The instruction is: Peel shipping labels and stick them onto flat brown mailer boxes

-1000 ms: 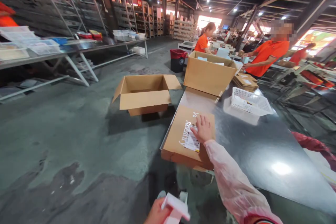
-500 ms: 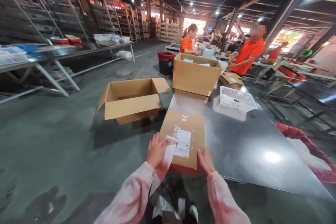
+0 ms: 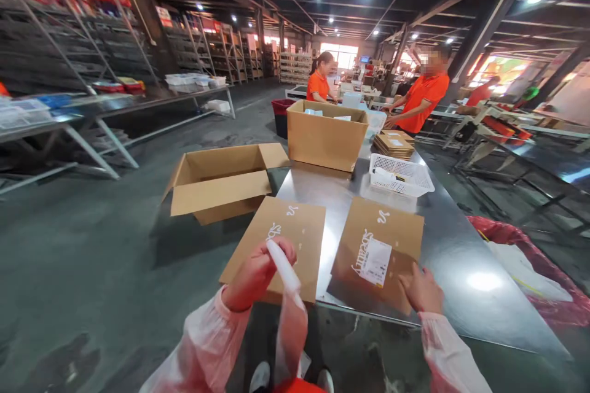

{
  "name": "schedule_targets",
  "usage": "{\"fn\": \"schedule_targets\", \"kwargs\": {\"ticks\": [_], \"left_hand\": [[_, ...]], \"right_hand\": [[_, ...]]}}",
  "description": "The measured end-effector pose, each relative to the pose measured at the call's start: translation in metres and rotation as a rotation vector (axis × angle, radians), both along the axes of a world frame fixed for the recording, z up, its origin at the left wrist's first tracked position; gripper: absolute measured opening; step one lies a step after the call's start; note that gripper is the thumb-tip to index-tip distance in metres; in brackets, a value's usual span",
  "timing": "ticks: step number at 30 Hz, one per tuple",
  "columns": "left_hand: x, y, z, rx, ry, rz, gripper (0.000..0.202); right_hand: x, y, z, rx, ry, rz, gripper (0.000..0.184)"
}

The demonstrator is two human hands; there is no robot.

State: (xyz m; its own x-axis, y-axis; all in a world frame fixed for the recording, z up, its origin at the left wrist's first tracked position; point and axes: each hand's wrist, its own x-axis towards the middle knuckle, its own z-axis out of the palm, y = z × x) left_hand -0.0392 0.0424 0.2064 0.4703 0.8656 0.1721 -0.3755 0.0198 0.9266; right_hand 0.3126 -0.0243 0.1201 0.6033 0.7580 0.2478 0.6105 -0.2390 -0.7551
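My left hand (image 3: 260,270) is closed around a strip of white label paper (image 3: 291,319), which curls down toward the floor. Under that hand lies a flat cardboard box (image 3: 299,239) with white printing and no label showing. To its right is a second flat cardboard box (image 3: 405,236), bearing a white address label (image 3: 375,263). My right hand (image 3: 423,290) grips this labelled box at its lower right edge, thumb toward the top face. Both boxes lie at the near end of the metal table (image 3: 461,258).
A large carton (image 3: 322,138) stands farther up the table, near a white basket (image 3: 401,177) and stacked flat boxes (image 3: 394,144). An open carton (image 3: 221,193) is at the left. A red-lined bin (image 3: 560,301) stands right. Two people in orange shirts work beyond.
The labelled box has moved right with my right hand, and another box without a label now shows at left. My left hand has lifted the label strip away from the labelled box.
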Motion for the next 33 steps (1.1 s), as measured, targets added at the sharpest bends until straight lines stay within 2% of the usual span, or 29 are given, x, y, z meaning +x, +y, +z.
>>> {"fn": "schedule_targets", "kwargs": {"ticks": [1, 2, 3, 4, 5, 6, 7, 8, 11, 12, 13, 14, 16, 17, 19, 20, 21, 24, 25, 27, 30, 32, 33], "left_hand": [[0.004, -0.002, 0.005, -0.044, -0.125, -0.041, 0.031], [0.008, -0.002, 0.007, -0.073, -0.246, -0.067, 0.037], [0.011, -0.001, 0.008, -0.09, -0.347, -0.062, 0.042], [0.013, 0.003, 0.008, -0.092, -0.418, -0.018, 0.045], [0.011, 0.008, 0.007, -0.083, -0.453, 0.071, 0.047], [0.004, 0.015, 0.004, -0.066, -0.431, 0.182, 0.046], [-0.007, 0.022, 0.002, -0.038, -0.335, 0.316, 0.043], [-0.022, 0.028, 0.0, -0.001, -0.196, 0.468, 0.038], [-0.077, 0.03, -0.005, 0.109, 0.162, 0.952, 0.028], [-0.09, 0.024, -0.007, 0.166, 0.225, 1.047, 0.033], [-0.098, 0.014, -0.009, 0.238, 0.269, 1.064, 0.04], [-0.101, 0.003, -0.013, 0.306, 0.324, 0.98, 0.045], [-0.092, -0.02, -0.025, 0.343, 0.454, 0.643, 0.045], [-0.082, -0.029, -0.034, 0.256, 0.469, 0.487, 0.044], [-0.063, -0.04, -0.052, -0.002, 0.392, 0.337, 0.042], [-0.056, -0.042, -0.061, -0.112, 0.337, 0.319, 0.042], [-0.05, -0.043, -0.069, -0.188, 0.285, 0.323, 0.041], [-0.041, -0.044, -0.088, -0.316, 0.163, 0.366, 0.041], [-0.038, -0.044, -0.093, -0.36, 0.131, 0.406, 0.043], [-0.033, -0.046, -0.101, -0.415, 0.129, 0.506, 0.045], [-0.023, -0.046, -0.11, -0.385, 0.244, 0.657, 0.046], [-0.02, -0.042, -0.115, -0.388, 0.254, 0.666, 0.044], [-0.02, -0.039, -0.117, -0.413, 0.229, 0.606, 0.041]], "right_hand": [[-0.02, 0.008, 0.003, -0.006, 0.048, 0.12, 0.065], [-0.047, 0.015, 0.006, -0.009, 0.131, 0.299, 0.063], [-0.079, 0.022, 0.009, -0.012, 0.275, 0.532, 0.059], [-0.112, 0.026, 0.012, -0.03, 0.456, 0.833, 0.06], [-0.143, 0.029, 0.015, -0.067, 0.631, 1.074, 0.065], [-0.17, 0.028, 0.017, -0.125, 0.767, 1.222, 0.064], [-0.19, 0.027, 0.017, -0.172, 0.87, 1.301, 0.061], [-0.203, 0.024, 0.017, -0.2, 0.927, 1.297, 0.055], [-0.218, 0.019, 0.015, -0.141, 0.911, 1.108, 0.04], [-0.22, 0.019, 0.015, -0.104, 0.878, 1.07, 0.039], [-0.223, 0.02, 0.016, -0.084, 0.845, 1.063, 0.038], [-0.226, 0.021, 0.017, -0.076, 0.817, 1.069, 0.037], [-0.234, 0.024, 0.022, -0.036, 0.732, 1.046, 0.036], [-0.237, 0.025, 0.025, 0.016, 0.65, 0.989, 0.036], [-0.24, 0.029, 0.033, 0.146, 0.412, 0.839, 0.036], [-0.239, 0.031, 0.037, 0.172, 0.292, 0.812, 0.037], [-0.237, 0.032, 0.041, 0.148, 0.192, 0.848, 0.036], [-0.231, 0.037, 0.049, -0.075, 0.024, 1.093, 0.021], [-0.23, 0.037, 0.05, -0.127, -0.014, 1.117, 0.022], [-0.231, 0.037, 0.048, -0.173, -0.065, 1.068, 0.026], [-0.233, 0.038, 0.038, -0.253, -0.014, 0.964, 0.025], [-0.232, 0.047, 0.029, -0.271, 0.058, 0.91, 0.025], [-0.23, 0.055, 0.024, -0.248, 0.08, 0.886, 0.024]]}}
